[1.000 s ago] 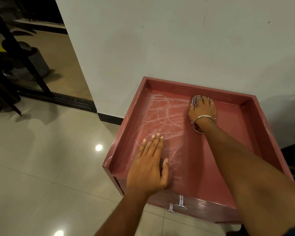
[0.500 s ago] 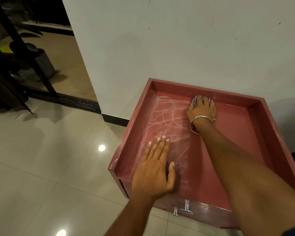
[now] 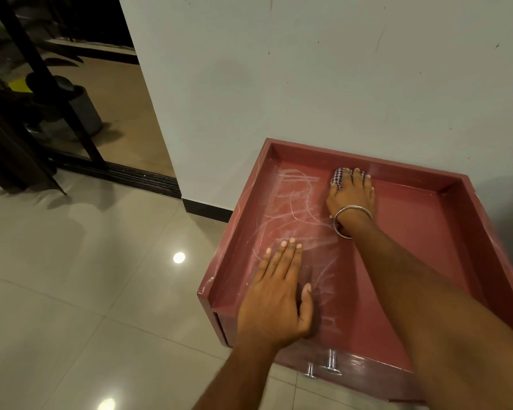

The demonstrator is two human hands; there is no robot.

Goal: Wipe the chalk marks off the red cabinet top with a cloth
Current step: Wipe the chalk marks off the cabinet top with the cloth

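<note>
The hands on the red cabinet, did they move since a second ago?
Hardly. The right hand still presses the checked cloth near the back wall; the left hand stays flat on the cabinet top. The chalk marks look unchanged; only the camera shifted.

The scene was lit dimly and warmly from overhead. Two small glare spots were thrown on the glossy floor tiles (image 3: 71,291) at lower left. The upper left was left in darkness. Straight lines were bowed at the frame edges.
</note>
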